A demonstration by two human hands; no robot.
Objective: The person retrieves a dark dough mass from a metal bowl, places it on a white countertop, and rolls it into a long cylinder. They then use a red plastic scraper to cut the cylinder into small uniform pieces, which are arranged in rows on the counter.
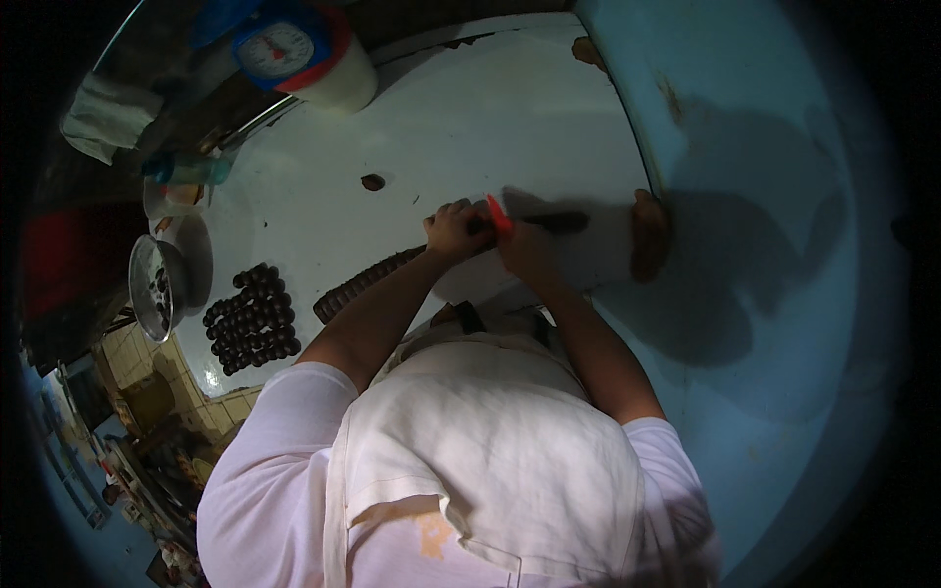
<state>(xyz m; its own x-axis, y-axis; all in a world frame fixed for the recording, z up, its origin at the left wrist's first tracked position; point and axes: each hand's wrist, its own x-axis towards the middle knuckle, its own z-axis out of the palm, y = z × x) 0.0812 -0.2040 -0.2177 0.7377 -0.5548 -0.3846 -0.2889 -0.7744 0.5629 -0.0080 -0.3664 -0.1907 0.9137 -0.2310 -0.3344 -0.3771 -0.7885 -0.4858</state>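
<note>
A long dark brown roll (371,281) lies across the white table, its left stretch marked by many crosswise cuts. My left hand (456,231) is closed over the middle of the roll, fingers bent onto it. Close beside it, my right hand (526,250) grips a red, flat, knife-like tool (499,217), which stands up against the roll; its lower edge is hidden by the hands. The roll's uncut end (567,222) sticks out to the right. On the left of the table, several dark round balls (253,318) sit packed together in rows.
A blue and red dial scale (279,51) stands at the back left. Along the left edge are a clear bowl (155,287) with dark bits and another container (174,196). A small dark piece (372,182) lies mid-table. A blue wall (745,147) borders the right side.
</note>
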